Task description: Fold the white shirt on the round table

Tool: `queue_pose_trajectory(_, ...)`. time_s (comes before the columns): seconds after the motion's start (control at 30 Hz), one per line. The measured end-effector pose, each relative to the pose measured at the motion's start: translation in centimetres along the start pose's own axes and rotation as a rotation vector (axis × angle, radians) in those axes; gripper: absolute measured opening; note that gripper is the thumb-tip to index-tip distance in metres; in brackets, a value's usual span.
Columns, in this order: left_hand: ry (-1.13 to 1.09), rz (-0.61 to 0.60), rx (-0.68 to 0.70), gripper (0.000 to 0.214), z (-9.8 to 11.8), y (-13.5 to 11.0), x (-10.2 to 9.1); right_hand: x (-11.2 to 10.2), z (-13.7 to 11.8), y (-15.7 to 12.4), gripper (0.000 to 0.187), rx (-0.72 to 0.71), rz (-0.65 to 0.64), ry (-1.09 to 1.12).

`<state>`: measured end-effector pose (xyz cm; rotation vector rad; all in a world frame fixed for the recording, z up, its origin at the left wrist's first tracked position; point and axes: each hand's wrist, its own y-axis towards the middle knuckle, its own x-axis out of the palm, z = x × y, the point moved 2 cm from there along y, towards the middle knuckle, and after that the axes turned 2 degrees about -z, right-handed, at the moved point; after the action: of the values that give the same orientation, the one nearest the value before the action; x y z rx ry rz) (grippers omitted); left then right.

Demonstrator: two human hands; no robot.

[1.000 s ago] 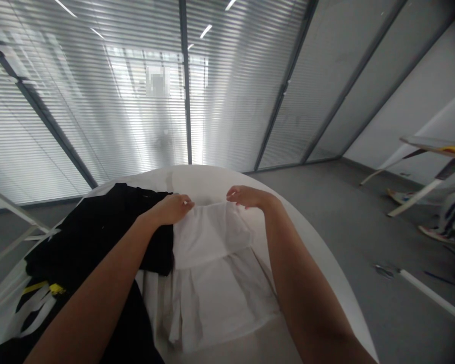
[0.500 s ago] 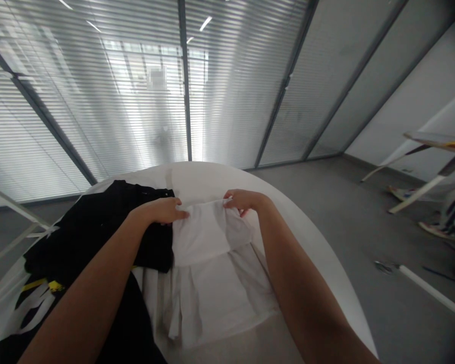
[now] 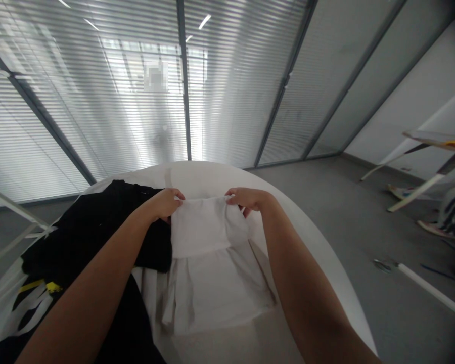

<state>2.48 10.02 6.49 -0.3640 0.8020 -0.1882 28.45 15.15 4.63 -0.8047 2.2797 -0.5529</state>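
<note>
Head view: glass partition with slatted blinds (image 3: 98,101) behind, grey floor (image 3: 345,212) to the right, round white worktop (image 3: 318,253) below. White garment (image 3: 208,268) spread mid-worktop, far edge folded back and raised. Left hand (image 3: 164,203) pinching the left corner of that fold, fingers (image 3: 177,194) closed on the cloth; right hand (image 3: 248,198) pinching the right corner, likewise closed. Black garment (image 3: 91,237) heaped just beside, touching the white cloth under the left wrist. Likely trouble: uneven pull skewing the fold; thin pinch slipping off one corner and dropping it; left forearm dragging black fabric onto the white; near hem bunching.
</note>
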Motion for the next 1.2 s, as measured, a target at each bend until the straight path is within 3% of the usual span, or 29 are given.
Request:
queue_pose_trajectory(0.23, -0.143, 0.03, -0.018, 0.039, -0.5, 0.4, 0.2, -0.1, 0.3, 0.5, 0.036, 0.032, 0.043, 0.061)
queue_pose_trajectory(0.43, 0.067, -0.225, -0.002, 0.078, -1.2, 0.0, -0.3, -0.3, 0.8, 0.9, 0.052, 0.017, -0.044, 0.077)
queue_pose_trajectory(0.57, 0.149, -0.324, 0.053, 0.08, -1.5, 0.1, -0.4, -0.4, 1.0, 1.1, 0.059, 0.012, -0.067, 0.044)
queue_pose_trajectory(0.83, 0.094, -0.19, 0.091, 0.075, -1.5, 0.6, -1.4, -0.2, 1.2, 1.2, 0.068, 0.001, -0.092, 0.037)
queue_pose_trajectory(1.03, -0.161, -0.124, 0.115, 0.059, -1.7, 0.5, -1.5, -0.1, 1.3, 1.1, 0.072, -0.01, -0.095, 0.031)
queue_pose_trajectory(1.2, -0.047, -0.177, 0.117, 0.064, -2.7, 1.3, -0.7, 0.0, 0.8, 0.8, 0.072, -0.012, -0.081, 0.013)
